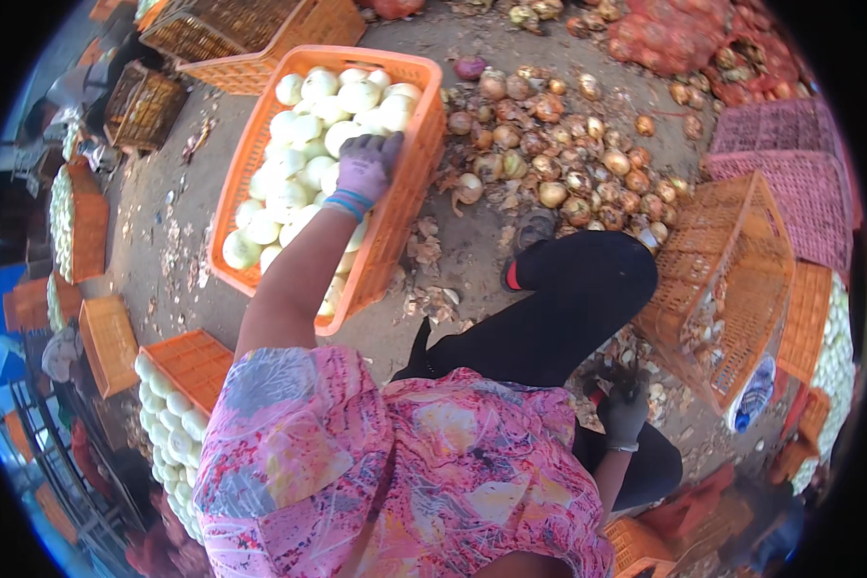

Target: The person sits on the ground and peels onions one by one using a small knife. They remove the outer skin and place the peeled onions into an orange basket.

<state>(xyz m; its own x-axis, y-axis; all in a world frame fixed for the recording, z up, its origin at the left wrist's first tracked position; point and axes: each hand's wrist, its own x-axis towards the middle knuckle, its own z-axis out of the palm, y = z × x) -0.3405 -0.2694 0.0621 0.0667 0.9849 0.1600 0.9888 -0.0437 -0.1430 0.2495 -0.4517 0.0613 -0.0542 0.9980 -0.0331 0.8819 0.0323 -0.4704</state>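
My left hand (368, 167), in a purple and grey glove, rests knuckles up on peeled white onions (285, 166) inside an orange plastic crate (408, 209), close to the crate's right wall; its fingertips are hidden, so its grip cannot be told. Low at the right, beside my bent knee, is my right hand (625, 408) in a grey glove. Its fingers are dark and blurred, and whether they hold something cannot be told. Unpeeled onions (549, 144) lie heaped on the ground to the right of the crate, beyond my shoe (535, 231).
An orange crate (755, 289) with peelings in it lies tilted at the right, near a pink crate (780, 173). Red mesh sacks (672, 36) of onions are at the top right. Filled crates (90, 224) stand at the left, where a co-worker (72, 94) bends over. Onion skins (433, 303) litter the ground.
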